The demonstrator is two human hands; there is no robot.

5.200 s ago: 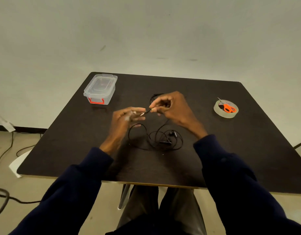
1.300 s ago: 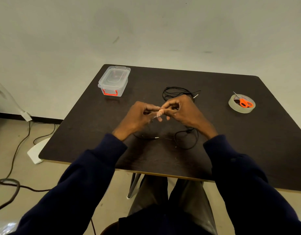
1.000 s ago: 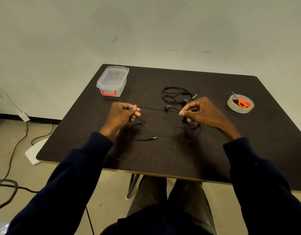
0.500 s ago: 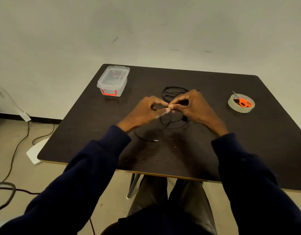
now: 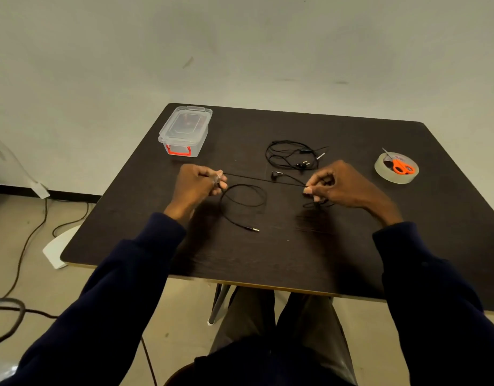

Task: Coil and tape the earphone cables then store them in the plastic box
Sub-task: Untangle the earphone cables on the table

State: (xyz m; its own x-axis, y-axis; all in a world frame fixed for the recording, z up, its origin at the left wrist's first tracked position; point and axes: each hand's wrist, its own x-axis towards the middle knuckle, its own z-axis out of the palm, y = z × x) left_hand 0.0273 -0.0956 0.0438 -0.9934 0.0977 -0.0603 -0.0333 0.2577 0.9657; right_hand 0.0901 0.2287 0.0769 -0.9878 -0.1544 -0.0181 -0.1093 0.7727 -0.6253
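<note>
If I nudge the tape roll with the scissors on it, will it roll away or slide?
The tape roll lies flat on the table, so it will probably slide rather than roll. The scissors rest loosely across its top and may slip off. It looks light, so a gentle push should do.

Left hand and right hand pinch an earphone cable taut above the dark table; its plug seemingly rests on the tabletop.
</note>
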